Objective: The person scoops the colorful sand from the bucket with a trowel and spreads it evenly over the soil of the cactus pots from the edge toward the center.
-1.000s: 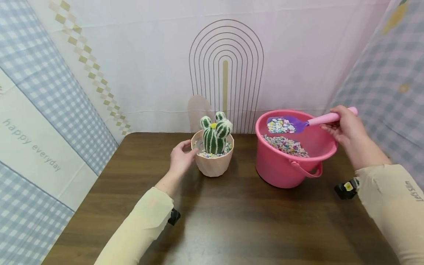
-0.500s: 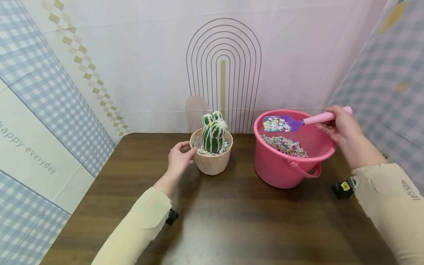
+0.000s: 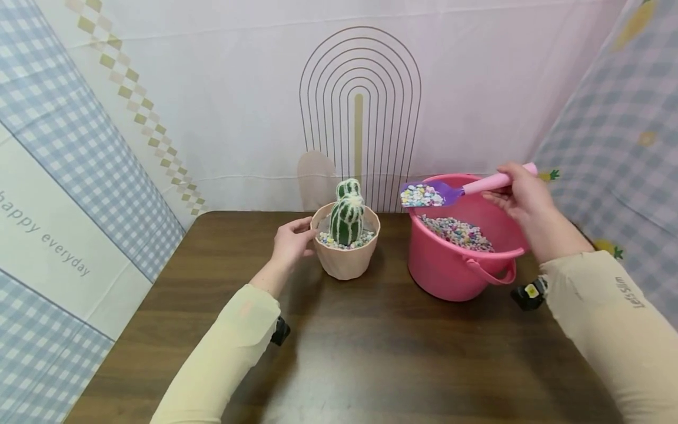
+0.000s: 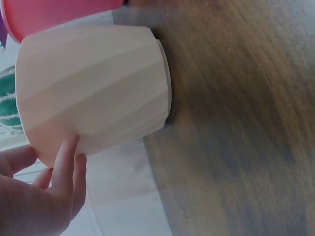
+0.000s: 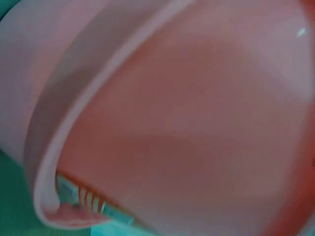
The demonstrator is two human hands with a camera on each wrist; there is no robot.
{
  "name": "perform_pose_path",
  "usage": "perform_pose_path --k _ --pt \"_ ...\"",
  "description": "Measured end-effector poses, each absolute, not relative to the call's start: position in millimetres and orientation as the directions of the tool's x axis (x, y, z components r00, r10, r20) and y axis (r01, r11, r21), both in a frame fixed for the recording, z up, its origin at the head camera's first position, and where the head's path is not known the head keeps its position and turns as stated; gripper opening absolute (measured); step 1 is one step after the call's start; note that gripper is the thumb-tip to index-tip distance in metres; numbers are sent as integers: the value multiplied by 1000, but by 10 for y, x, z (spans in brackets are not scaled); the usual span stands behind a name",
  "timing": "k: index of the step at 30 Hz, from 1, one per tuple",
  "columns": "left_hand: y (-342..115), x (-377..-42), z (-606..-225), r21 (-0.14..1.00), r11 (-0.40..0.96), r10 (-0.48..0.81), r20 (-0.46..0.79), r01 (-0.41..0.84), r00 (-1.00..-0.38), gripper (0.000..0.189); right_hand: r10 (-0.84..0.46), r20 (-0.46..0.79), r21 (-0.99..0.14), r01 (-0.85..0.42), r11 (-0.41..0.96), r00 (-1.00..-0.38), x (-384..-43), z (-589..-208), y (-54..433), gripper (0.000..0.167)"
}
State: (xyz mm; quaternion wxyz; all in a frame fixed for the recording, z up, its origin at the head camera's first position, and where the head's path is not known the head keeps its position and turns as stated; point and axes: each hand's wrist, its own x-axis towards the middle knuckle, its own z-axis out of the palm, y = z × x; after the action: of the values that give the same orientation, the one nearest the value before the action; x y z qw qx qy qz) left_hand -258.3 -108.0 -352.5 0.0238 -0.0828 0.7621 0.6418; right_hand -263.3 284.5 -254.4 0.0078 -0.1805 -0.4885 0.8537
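A beige faceted flowerpot point(image 3: 346, 264) stands on the table, holding a plush-looking green cactus point(image 3: 346, 227) with white stripes among small coloured pebbles. My left hand point(image 3: 291, 242) grips the pot's left side at the rim; in the left wrist view its fingers point(image 4: 64, 164) lie against the wall. My right hand point(image 3: 529, 191) holds a garden trowel point(image 3: 479, 184) by its pink handle. Multicoloured pebbles point(image 3: 421, 195) lie on the purple blade, above the left rim of the pink bucket point(image 3: 442, 274). More pebbles point(image 3: 457, 232) are inside the bucket.
The brown wooden table point(image 3: 371, 353) extends in front of the pot and bucket. A white printed cloth point(image 3: 243, 118) hangs behind them, and blue checked cloth point(image 3: 625, 165) hangs at the right. The bucket's handle point(image 3: 492, 274) hangs down at its front.
The trowel with its pebbles has moved left, from over the bucket to its left rim. The pot and cactus have turned in my left hand and shifted slightly right.
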Motion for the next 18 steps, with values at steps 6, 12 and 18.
perform_pose_path --k 6,12,18 --pt "-1052 -2603 -3514 980 101 -94 -160 -169 -983 46 209 -280 -888 171 -426 -937 -2683 -2532 2642 21" --pt "-1036 -2603 -3501 981 93 -108 -159 -170 -981 47 214 -233 -911 136 -389 -949 -2726 -2508 2500 20" --pt "-1021 -2591 -3492 981 88 -114 -162 -172 -980 47 216 -213 -931 130 -342 -953 -2772 -2483 2375 21"
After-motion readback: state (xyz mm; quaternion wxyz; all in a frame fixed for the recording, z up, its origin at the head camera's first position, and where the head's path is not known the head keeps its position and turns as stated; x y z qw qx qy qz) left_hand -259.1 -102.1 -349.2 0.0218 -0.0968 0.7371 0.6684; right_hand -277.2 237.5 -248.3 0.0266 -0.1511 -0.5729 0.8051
